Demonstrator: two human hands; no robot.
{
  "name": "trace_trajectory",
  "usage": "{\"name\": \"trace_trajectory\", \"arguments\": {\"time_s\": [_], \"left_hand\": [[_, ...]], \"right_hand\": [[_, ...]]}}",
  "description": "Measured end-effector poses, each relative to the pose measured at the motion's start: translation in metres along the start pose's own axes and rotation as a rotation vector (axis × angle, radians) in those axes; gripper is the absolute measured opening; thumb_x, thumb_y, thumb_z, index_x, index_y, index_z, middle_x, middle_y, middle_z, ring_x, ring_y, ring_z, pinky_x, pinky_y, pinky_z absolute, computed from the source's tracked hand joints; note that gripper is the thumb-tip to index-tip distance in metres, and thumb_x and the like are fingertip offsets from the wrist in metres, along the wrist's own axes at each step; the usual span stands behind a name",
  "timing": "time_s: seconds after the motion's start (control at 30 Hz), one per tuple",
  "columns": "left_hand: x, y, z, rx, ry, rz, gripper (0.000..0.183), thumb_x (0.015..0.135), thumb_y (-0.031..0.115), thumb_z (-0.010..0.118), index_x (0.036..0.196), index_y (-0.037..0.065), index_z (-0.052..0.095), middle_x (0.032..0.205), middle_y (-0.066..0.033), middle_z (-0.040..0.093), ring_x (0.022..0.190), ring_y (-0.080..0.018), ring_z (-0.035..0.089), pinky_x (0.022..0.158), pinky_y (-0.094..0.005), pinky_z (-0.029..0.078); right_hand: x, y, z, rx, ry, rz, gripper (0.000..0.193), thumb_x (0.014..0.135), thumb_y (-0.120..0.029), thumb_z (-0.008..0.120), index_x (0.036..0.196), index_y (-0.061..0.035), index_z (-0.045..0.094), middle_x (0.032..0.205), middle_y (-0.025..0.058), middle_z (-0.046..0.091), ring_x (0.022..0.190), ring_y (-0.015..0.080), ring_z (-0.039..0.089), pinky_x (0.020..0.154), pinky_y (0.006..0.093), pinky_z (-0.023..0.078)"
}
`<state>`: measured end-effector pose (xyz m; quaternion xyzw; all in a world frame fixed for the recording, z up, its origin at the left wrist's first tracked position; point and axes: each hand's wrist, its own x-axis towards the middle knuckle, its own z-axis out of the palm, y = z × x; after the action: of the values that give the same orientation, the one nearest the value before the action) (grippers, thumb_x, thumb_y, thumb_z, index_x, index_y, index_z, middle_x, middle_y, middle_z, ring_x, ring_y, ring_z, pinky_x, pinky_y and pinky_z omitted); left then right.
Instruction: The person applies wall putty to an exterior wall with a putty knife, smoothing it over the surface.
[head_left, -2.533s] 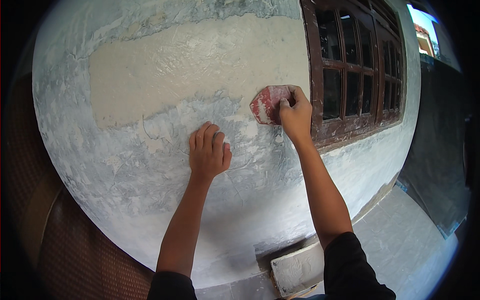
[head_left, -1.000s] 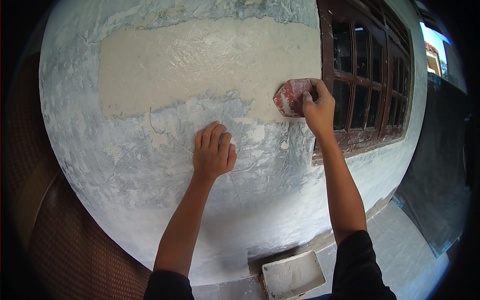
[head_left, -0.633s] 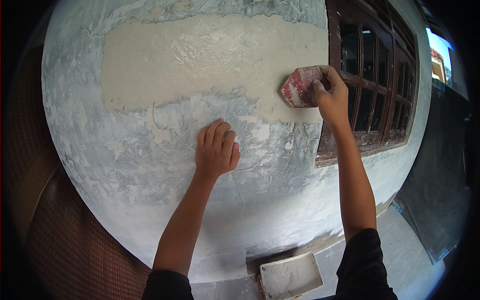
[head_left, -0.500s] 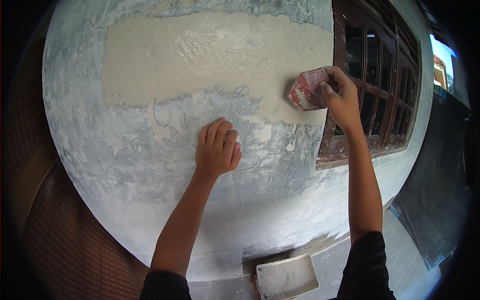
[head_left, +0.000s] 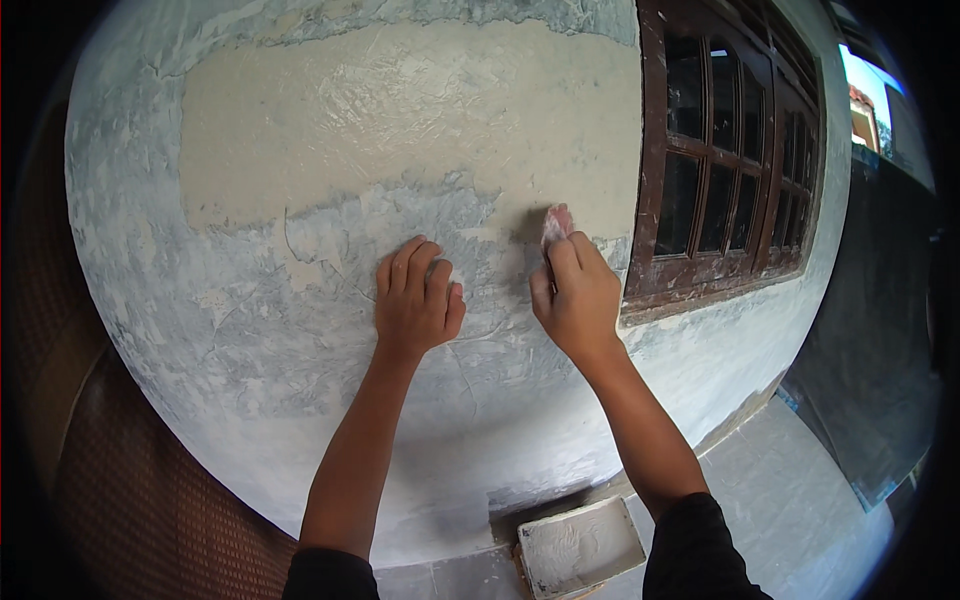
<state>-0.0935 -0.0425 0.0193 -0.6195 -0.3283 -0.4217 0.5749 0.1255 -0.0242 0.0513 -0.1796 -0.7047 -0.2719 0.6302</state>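
My right hand [head_left: 580,298] pinches a small red putty scraper [head_left: 556,222] smeared with pale filler. I see the scraper nearly edge-on, against the wall [head_left: 400,375] at the lower right of a wet cream patch of putty [head_left: 420,110]; the fingers hide part of it. To the left, my left hand [head_left: 415,300] rests on the rough grey wall below the patch, its fingers slightly bent and apart. No object shows in it.
A brown wooden window [head_left: 715,170] with several panes borders the patch on the right. On the grey floor [head_left: 790,500] by the wall's foot stands a rectangular tray [head_left: 583,545] of pale putty. A brown woven surface [head_left: 170,500] lies at the lower left.
My right hand has moved left and down from beside the window, turning the scraper from broad face to edge-on. My left hand keeps its place on the wall as the view shifts slightly.
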Motion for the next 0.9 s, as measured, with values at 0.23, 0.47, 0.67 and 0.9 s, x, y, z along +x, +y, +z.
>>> {"name": "trace_trajectory", "arguments": {"time_s": [0.23, 0.47, 0.67, 0.9], "left_hand": [[-0.007, -0.003, 0.0, 0.01, 0.077, -0.039, 0.03, 0.091, 0.024, 0.049, 0.114, 0.005, 0.046, 0.119, -0.0182, 0.051, 0.115, -0.0383, 0.051, 0.095, -0.0517, 0.032], [-0.005, 0.0, -0.001, 0.022, 0.105, -0.049, 0.026, 0.091, 0.024, 0.05, 0.11, 0.007, 0.048, 0.116, -0.0158, 0.053, 0.111, -0.0347, 0.053, 0.094, -0.0478, 0.031], [-0.007, -0.004, -0.001, 0.029, 0.129, -0.072, 0.028, 0.091, 0.025, 0.048, 0.113, 0.007, 0.046, 0.116, -0.0154, 0.052, 0.111, -0.0337, 0.051, 0.094, -0.0477, 0.03], [-0.011, -0.005, 0.001, 0.014, 0.123, -0.089, 0.031, 0.092, 0.026, 0.048, 0.114, 0.005, 0.046, 0.118, -0.0166, 0.051, 0.114, -0.0338, 0.048, 0.095, -0.0478, 0.029]], "right_hand": [[0.001, -0.022, 0.051, -0.105, 0.115, 0.05, 0.015, 0.074, -0.011, 0.067, 0.081, -0.0097, 0.053, 0.077, 0.0068, 0.048, 0.064, 0.024, 0.056, 0.053, 0.0367, 0.048], [0.005, -0.041, 0.068, -0.105, 0.105, 0.013, 0.015, 0.072, -0.011, 0.064, 0.082, -0.0093, 0.053, 0.08, 0.0059, 0.05, 0.073, 0.0219, 0.058, 0.057, 0.035, 0.047], [0.016, -0.046, 0.061, -0.111, 0.16, 0.099, 0.016, 0.07, -0.011, 0.063, 0.082, -0.009, 0.052, 0.08, 0.0056, 0.051, 0.071, 0.0216, 0.057, 0.057, 0.0351, 0.045], [0.014, -0.06, 0.069, 0.005, 0.15, 0.081, 0.014, 0.069, -0.008, 0.062, 0.078, -0.0095, 0.052, 0.077, 0.0053, 0.049, 0.068, 0.0215, 0.056, 0.054, 0.0372, 0.044]]}}
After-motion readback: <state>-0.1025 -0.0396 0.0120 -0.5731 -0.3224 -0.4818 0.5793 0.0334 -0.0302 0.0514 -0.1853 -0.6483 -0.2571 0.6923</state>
